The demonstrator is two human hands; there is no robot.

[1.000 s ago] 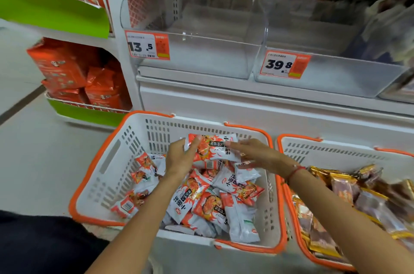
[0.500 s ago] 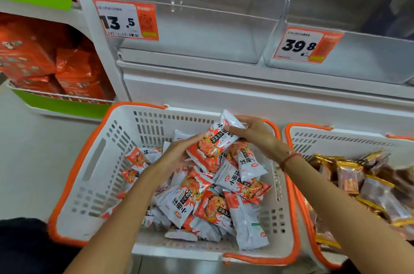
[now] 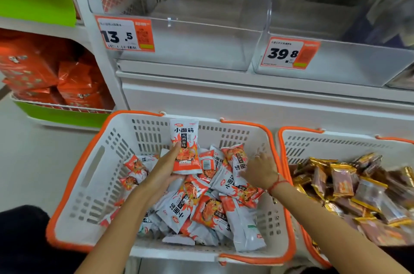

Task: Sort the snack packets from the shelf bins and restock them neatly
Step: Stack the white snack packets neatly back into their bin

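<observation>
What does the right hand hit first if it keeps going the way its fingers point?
Probably the pile of white-and-orange packets just ahead of the right hand, then the far wall of the white basket. Depth is unclear from this single view.

White-orange snack packet (image 3: pixel 185 148) upright, others heaped in white basket (image 3: pixel 94 175)

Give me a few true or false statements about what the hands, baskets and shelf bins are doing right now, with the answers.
1. The left hand holds a white and orange packet upright. True.
2. The right hand grips a gold packet. False: it reaches among white and orange packets in the left basket.
3. The clear bin tagged 13.5 is full. False: no packets show inside.
4. The right basket holds gold and brown packets. True.
</observation>
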